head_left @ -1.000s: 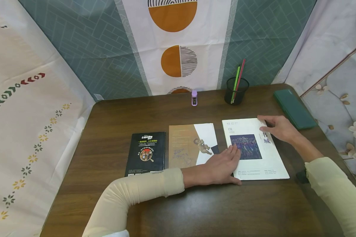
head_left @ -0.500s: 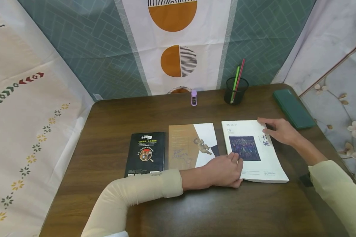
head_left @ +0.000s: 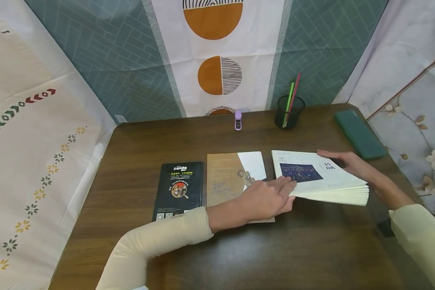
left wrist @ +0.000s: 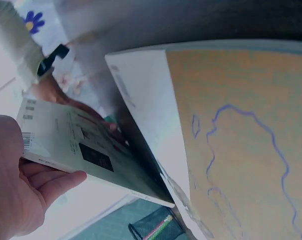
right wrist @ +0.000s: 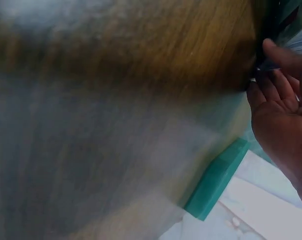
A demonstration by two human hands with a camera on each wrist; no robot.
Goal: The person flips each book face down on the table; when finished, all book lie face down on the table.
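One white book [head_left: 326, 183], near edge up, held at both sides

And it was the left hand [head_left: 261, 199] at the near left corner, grip closed on the edge, some fingers across the top, others tucked beneath! Over on the other side, the right hand [head_left: 355, 165] had the right edge, thumb lying along the far corner; its fingers were hidden behind the book in the head view, yet the right wrist view showed them curled towards the thumb, a narrow gap at most. The book leaned at the right of the table [head_left: 311, 249], leaves slightly fanned, the back cover [left wrist: 60, 130] plain to the left wrist view. Whether the far edge touched down, I couldn't tell.

Just to its left lay the brown book [head_left: 222, 177], then the black book [head_left: 179, 181], both flat; the case [head_left: 360, 135] sat beyond the right hand.

Good handling, to my mind, called for pinching the whole thickness, since those leaves looked ready to splay; for tilting both sides evenly, against twisting; and for a high left hand, lest it drag the brown book along.
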